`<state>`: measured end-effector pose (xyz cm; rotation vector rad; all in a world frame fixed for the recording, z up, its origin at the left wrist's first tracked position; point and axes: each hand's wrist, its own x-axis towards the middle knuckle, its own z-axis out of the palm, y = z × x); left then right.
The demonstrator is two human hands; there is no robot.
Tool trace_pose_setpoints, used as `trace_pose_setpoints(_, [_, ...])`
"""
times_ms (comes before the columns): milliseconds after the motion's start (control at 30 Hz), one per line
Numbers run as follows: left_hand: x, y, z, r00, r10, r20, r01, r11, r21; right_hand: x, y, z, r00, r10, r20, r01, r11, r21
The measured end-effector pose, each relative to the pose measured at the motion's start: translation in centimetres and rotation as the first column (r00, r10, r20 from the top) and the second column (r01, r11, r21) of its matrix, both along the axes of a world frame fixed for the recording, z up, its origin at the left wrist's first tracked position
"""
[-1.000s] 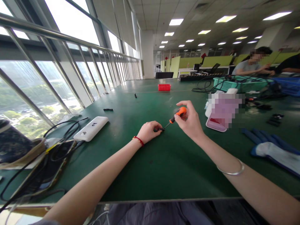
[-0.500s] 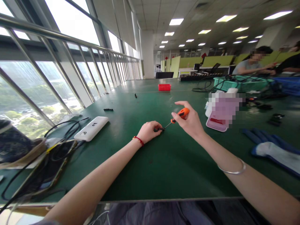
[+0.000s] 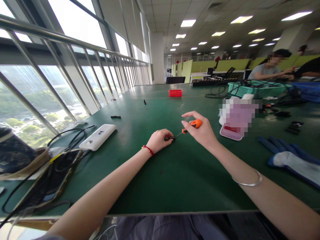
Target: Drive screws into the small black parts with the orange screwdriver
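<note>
Near the middle of the green table [image 3: 175, 180], my left hand [image 3: 159, 140] pinches a small black part [image 3: 170, 137] against the surface. An orange and black screwdriver [image 3: 195, 124] lies in my right hand [image 3: 203, 131], its handle held between the palm and curled fingers. My right index finger and thumb are spread apart in front of the handle. The shaft slants down to the left and its tip meets the black part. What the part looks like under my left fingers is hidden.
Left of my hands are a white power bank [image 3: 98, 137], a phone [image 3: 52, 180] and cables. A red basket [image 3: 175, 93] stands ahead. To the right are a pink-cased item [image 3: 232, 131], blue gloves [image 3: 297, 160] and a green basket [image 3: 260, 89]. A person [image 3: 265, 70] sits beyond.
My right hand's fingers and the screwdriver handle have shifted slightly and turned, with the index finger a little lower. My left hand and the black part look unmoved.
</note>
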<state>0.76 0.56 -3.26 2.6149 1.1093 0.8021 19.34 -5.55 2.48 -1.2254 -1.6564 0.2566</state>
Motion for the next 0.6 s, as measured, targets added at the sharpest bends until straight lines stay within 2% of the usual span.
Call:
trace_pose_setpoints(100, [0.02,0.06,-0.08,1.0,0.007,0.005,-0.007,1.0,-0.011,0.0,0.04,-0.11,0.999,0.039,-0.005,-0.039,0.998,0.041])
trace_pose_setpoints(333, [0.08,0.06,-0.06,1.0,0.011,0.007,-0.011,1.0,-0.016,0.01,0.0,-0.01,0.997,-0.062,-0.038,0.062,0.998,0.006])
trace_pose_setpoints(500, [0.09,0.1,-0.11,1.0,0.005,0.0,-0.005,1.0,-0.011,-0.03,0.08,-0.14,0.998,0.046,-0.043,-0.044,0.998,0.047])
trace_pose_setpoints(600, [0.1,0.06,-0.08,1.0,0.013,0.004,-0.013,1.0,-0.015,-0.08,0.06,-0.25,0.998,0.039,-0.043,-0.036,0.997,0.061])
